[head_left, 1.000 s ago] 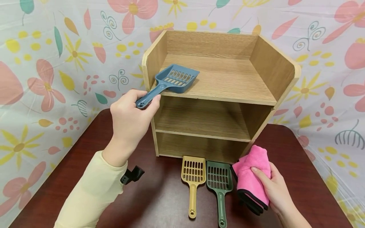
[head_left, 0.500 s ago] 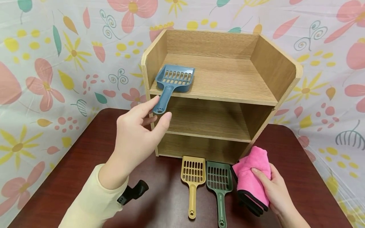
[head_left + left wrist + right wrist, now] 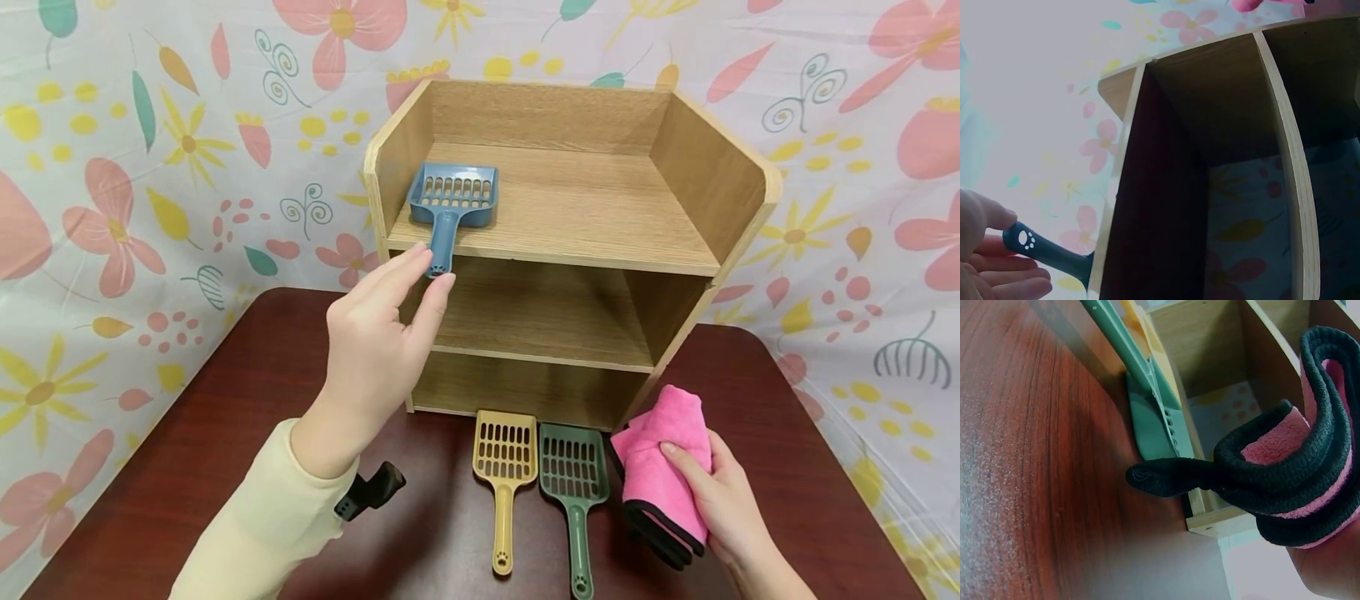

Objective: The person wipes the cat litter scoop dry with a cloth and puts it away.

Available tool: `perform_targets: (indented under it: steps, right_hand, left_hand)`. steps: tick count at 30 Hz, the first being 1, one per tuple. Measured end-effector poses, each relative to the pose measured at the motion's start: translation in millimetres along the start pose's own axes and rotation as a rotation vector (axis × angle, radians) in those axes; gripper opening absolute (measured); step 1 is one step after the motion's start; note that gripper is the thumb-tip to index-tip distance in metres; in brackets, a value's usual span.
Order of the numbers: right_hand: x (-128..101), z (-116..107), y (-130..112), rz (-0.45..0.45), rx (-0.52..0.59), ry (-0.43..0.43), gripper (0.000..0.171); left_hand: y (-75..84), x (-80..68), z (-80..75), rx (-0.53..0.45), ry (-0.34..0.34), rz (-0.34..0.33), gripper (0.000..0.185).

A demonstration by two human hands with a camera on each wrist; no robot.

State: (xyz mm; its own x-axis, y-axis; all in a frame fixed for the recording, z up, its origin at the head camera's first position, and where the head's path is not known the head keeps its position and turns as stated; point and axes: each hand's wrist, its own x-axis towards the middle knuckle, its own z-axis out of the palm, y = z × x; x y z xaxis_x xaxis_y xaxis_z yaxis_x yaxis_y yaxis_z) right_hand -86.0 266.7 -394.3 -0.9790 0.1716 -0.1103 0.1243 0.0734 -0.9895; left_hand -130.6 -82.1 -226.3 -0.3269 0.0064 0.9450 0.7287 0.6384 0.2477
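A blue litter scoop [image 3: 453, 196] lies near the left end of the wooden shelf unit's top shelf, its handle sticking out over the front edge. My left hand [image 3: 375, 333] has thumb and fingertips on either side of the handle's end; in the left wrist view, the thumb touches the paw-print tip of the handle [image 3: 1054, 255]. On the table at right, my right hand [image 3: 723, 492] grips a folded pink cloth [image 3: 663, 467] with black edging. The cloth [image 3: 1279, 444] hides most of that hand in the right wrist view.
The wooden shelf unit [image 3: 585, 208] has raised sides and lower compartments. At its foot, a yellow litter scoop [image 3: 505, 467] and a green one [image 3: 576, 492] lie side by side on the dark red table [image 3: 247, 467]. A flower-patterned curtain [image 3: 187, 208] hangs behind.
The blue scoop has turned from slanting to nearly straight and shifted back on the shelf. My left hand loosened, moved right, and came back around the handle's end. The right hand stays put.
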Motion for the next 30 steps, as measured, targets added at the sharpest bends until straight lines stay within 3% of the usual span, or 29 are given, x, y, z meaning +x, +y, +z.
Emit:
perform_targets:
  steps: [9,22,30]
  right_hand:
    - [-2,-2,1,0.005,-0.011,0.002,0.023]
    - [-4,-3,4,0.016,-0.005,0.004,0.022]
    - [-6,-3,6,-0.010,0.011,0.002,0.019]
  left_hand:
    - [-11.7,8.7,13.8,0.075,-0.011,0.002,0.024]
    - [-22.7,21.8,18.8,0.232,-0.100,0.026,0.023]
    - [-27.3,29.8,23.2,0.282,-0.153,-0.001,0.025]
